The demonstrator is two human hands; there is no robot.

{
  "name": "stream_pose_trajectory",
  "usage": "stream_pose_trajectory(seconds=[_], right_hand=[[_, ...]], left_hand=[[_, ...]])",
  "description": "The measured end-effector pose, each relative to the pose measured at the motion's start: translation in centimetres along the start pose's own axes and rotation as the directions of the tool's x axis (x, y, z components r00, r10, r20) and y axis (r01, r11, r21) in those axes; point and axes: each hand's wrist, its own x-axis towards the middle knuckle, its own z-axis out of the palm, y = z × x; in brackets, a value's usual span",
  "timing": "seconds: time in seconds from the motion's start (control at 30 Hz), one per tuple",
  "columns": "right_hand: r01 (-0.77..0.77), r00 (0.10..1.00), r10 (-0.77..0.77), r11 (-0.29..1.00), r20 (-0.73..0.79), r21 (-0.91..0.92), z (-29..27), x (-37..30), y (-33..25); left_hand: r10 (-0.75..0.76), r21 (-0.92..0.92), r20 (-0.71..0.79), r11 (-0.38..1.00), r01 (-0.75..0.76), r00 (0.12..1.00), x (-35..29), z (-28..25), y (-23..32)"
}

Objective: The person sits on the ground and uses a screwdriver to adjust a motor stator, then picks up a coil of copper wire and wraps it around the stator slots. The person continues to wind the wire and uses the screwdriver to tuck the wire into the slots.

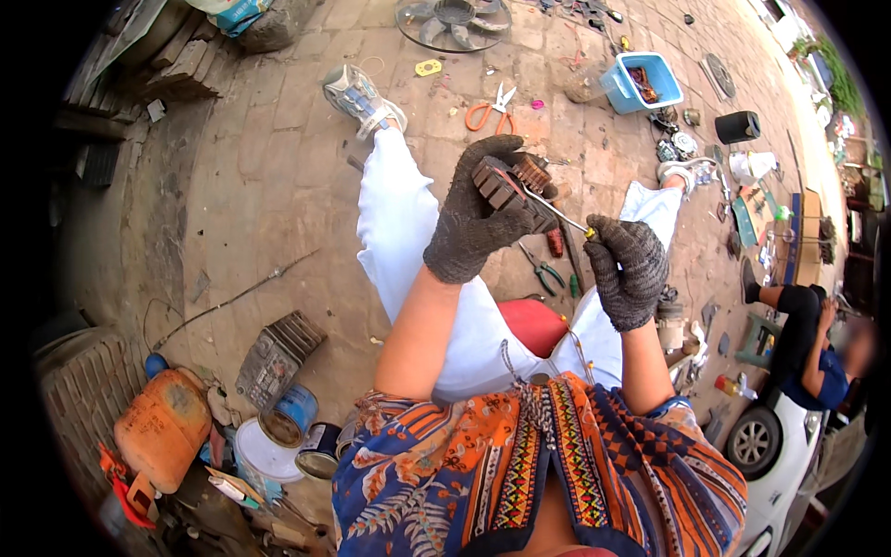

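Observation:
In a dark knitted glove, my left hand (473, 218) grips a blocky dark metal motor core (502, 188) with copper windings (533, 173) on its far side. My right hand (631, 274), gloved alike, is closed round the handle of a screwdriver (568, 220); a bit of yellow shows at the grip. Its thin shaft reaches left to the core, touching it or just in front, I cannot tell which. On the paving beneath lie pliers with dark green handles (542, 271) and a small reddish coil (555, 243).
Orange-handled scissors (489, 113) lie beyond my hands, near a blue basin (643, 84) holding copper scrap. Metal parts and tools litter the right side. An orange jerrycan (163, 430) and open tins (290, 415) stand at left. Another person (817, 357) sits far right beside a white car (775, 446).

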Motion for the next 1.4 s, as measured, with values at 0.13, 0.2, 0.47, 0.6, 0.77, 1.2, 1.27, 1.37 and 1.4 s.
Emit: stream_pose_trajectory(seconds=[0.13, 0.2, 0.47, 0.6, 0.77, 1.2, 1.27, 1.37, 1.4], right_hand=[[0.003, 0.999, -0.004, 0.999, -0.035, -0.045, -0.3, -0.2, -0.2], [-0.012, 1.000, 0.011, 0.999, -0.010, -0.045, -0.5, -0.1, -0.4], [-0.124, 0.991, 0.128, 0.989, -0.043, 0.081, 0.4, -0.9, -0.7], [-0.113, 0.993, 0.113, 0.994, -0.040, 0.011, 0.2, -0.6, -1.4], [-0.118, 0.993, 0.119, 0.993, 0.024, -0.022, -0.4, -0.7, -1.7], [-0.160, 0.971, 0.160, 0.987, 0.178, -0.013, -3.0, 0.7, -3.4], [-0.155, 0.969, 0.156, 0.988, 0.190, -0.022, -3.1, 0.8, -3.4], [-0.167, 0.965, 0.169, 0.986, 0.201, -0.028, -3.3, 0.8, -3.4], [-0.173, 0.963, 0.173, 0.985, 0.208, -0.019, -3.4, 0.8, -3.4]], left_hand=[[0.140, 0.334, -0.105, 0.937, -0.098, 0.985, -0.1, 0.1, -0.7], [0.182, 0.386, -0.076, 0.912, -0.139, 0.980, -0.2, 0.2, -0.8], [0.184, 0.397, -0.056, 0.906, -0.147, 0.981, -0.3, 0.3, -0.8], [0.226, 0.449, -0.067, 0.876, -0.173, 0.972, -0.4, 0.6, -0.7], [0.267, 0.566, -0.073, 0.804, -0.180, 0.961, -0.7, 0.5, -0.7], [0.383, 0.673, -0.035, 0.691, -0.262, 0.923, -0.5, 0.6, -1.2], [0.363, 0.650, -0.057, 0.720, -0.242, 0.930, -0.6, 0.7, -1.3], [0.334, 0.599, -0.079, 0.769, -0.223, 0.939, -0.7, 1.0, -1.5], [0.355, 0.624, -0.056, 0.742, -0.245, 0.933, -0.6, 1.1, -1.3]])
